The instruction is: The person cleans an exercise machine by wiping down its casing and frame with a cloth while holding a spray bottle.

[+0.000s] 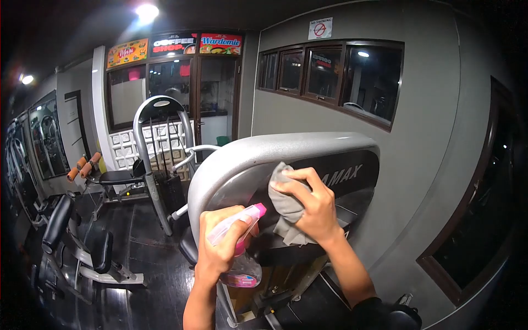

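My left hand [220,236] is wrapped round the neck of a spray bottle [243,270] with a pink nozzle and a clear body bearing a pink label. The nozzle points up and to the right. A crumpled grey cloth [287,206] is bunched in my right hand [313,206], and its lower end hangs loose. The cloth lies against the dark panel [247,184] of a gym machine with a thick silver frame [275,146]. Part of the white lettering [349,175] on that panel is hidden behind my right hand.
Another weight machine [159,148] stands behind on the left, with orange rollers [82,166] beyond it. A black padded bench [60,223] is on the dark floor [154,275] at left. The grey wall [407,181] runs close along the right, with a dark-framed window [330,77].
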The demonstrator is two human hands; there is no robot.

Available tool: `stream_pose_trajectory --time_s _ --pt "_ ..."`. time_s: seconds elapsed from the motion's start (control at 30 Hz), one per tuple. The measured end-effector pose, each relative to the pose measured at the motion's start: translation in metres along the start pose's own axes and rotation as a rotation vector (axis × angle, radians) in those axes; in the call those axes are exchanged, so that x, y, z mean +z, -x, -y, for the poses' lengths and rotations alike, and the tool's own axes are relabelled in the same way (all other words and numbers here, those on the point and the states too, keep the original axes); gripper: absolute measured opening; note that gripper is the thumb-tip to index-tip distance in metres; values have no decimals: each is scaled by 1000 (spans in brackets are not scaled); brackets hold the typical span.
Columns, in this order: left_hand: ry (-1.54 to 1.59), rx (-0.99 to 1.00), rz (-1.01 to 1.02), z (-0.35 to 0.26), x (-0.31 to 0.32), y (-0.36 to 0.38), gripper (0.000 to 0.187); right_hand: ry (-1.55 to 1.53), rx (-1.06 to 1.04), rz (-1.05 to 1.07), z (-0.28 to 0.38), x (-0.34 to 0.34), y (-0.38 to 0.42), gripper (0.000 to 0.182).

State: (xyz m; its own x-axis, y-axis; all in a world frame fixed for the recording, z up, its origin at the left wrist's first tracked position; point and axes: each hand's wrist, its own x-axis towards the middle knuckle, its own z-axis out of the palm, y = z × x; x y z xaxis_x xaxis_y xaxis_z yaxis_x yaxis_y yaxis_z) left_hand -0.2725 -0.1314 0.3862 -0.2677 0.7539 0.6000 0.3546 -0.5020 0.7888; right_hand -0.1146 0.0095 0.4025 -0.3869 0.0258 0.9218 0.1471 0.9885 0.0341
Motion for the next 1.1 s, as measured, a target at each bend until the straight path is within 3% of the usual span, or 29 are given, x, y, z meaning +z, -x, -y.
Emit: stream_pose_trajectory --time_s 0.1,0.33,0.5,0.6,0.77,0.93,1.1 --pt "-7 30 18 -2 -1 1 41 109 86 47 -17 -16 8 37" --pt "39 76 65 2 -5 3 31 134 172 -147 -15 -11 3 38" --pt "49 34 97 5 -15 9 35 42 -72 56 -7 -6 11 27" --pt "-6 66 114 5 -17 9 35 81 14 143 -23 -23 14 25" --pt "-51 121 123 5 -16 8 36 186 111 -16 -27 -26 14 26" --pt "22 70 111 10 -18 16 41 8 -93 245 1 -9 16 23" --pt "-27 162 133 14 -21 16 44 146 28 327 -15 -34 16 23"
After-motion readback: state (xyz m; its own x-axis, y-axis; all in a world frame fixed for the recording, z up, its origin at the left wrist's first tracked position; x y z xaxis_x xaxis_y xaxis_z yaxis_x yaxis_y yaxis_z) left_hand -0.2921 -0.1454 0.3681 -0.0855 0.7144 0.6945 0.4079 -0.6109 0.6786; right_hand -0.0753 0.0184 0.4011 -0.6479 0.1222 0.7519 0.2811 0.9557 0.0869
